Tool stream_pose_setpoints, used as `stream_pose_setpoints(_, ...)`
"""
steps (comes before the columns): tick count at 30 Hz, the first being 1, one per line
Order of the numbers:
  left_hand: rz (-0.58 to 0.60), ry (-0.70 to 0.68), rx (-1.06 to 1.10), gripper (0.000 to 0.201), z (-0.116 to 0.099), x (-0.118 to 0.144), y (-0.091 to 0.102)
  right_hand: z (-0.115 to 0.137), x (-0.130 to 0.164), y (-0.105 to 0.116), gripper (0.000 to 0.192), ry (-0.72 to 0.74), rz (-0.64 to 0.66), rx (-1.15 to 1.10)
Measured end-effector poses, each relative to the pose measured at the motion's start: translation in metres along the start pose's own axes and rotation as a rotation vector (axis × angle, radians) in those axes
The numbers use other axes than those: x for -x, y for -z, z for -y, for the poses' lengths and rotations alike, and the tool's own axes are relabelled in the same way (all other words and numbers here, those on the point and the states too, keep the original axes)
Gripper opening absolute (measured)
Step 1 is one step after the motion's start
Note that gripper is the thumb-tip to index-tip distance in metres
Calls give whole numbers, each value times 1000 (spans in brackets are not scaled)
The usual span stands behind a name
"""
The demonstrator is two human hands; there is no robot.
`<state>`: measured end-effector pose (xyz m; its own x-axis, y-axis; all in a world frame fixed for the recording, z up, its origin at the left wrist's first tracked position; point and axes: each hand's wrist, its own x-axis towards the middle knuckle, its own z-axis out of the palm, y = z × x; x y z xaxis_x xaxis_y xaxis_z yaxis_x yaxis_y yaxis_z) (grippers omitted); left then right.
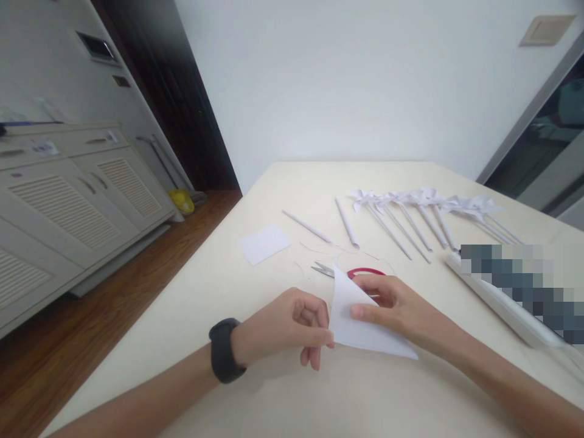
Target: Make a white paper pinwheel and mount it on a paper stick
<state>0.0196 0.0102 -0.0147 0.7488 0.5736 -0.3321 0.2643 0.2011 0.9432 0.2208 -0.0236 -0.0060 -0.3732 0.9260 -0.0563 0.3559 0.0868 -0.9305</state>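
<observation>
**Cream tabletop (283, 407), with a paper triangle (360, 334) between our two hands**

Pale and smooth, the surface fills the lower middle of the frame. Our left hand (292, 328), with a black watch (225, 350) at its wrist, is at lower centre. Its thumb and a fingertip come close together at the triangle's left edge; we cannot tell whether the paper is caught between them. Just right of it, our right hand (390, 307) holds the sheet, thumb flat on the near face and the other fingers behind. The triangle stands tilted, one point up, another towards the lower right.

Just beyond, we see red-handled scissors (327, 271), blades slightly parted and pointing left, partly covered by the paper. Near them a thin thread (310, 249) curls. A white paper piece (264, 244) lies left of centre, and two paper rolls (306, 226) rest farther back. At right lies a white-edged item (493, 298), its face pixelated; beyond it, paper pinwheels (426, 196) on sticks form a row.

Behind, we face a white wall (342, 79). Louvred cabinets (82, 188) fill the left side, a dark door (159, 79) the upper left.
</observation>
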Motion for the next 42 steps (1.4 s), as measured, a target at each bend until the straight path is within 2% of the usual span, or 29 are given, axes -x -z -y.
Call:
stream_pose_setpoints(5, -8, 18, -29, 15, 0, 2, -6, -3, 0, -6, 22, -50, 2, -74)
stream_pose_setpoints(10, -22, 8, -67, 16, 0, 3, -6, -7, -1, -2, 30, -67, -63, -151)
stream_pose_setpoints(15, -16, 2, -94, 16, -2, 3, -5, -8, -2, -1, 35, -74, -56, -177)
stream_pose_setpoints(22, 76, 26, -94, 15, -1, 4, -8, -2, -1, -2, 24, -69, -37, -168)
stream_pose_setpoints(29, 126, 24, -72, 15, -4, 4, -3, -6, 1, 1, 30, -36, -46, -233)
stream_pose_setpoints(35, 174, 52, -109, 18, -3, 3, -5, -2, 0, -2, 22, -21, 11, -226)
stream_pose_setpoints(42, 218, 68, -119, 16, 1, 6, -9, -2, -3, -4, 25, -25, -31, -253)
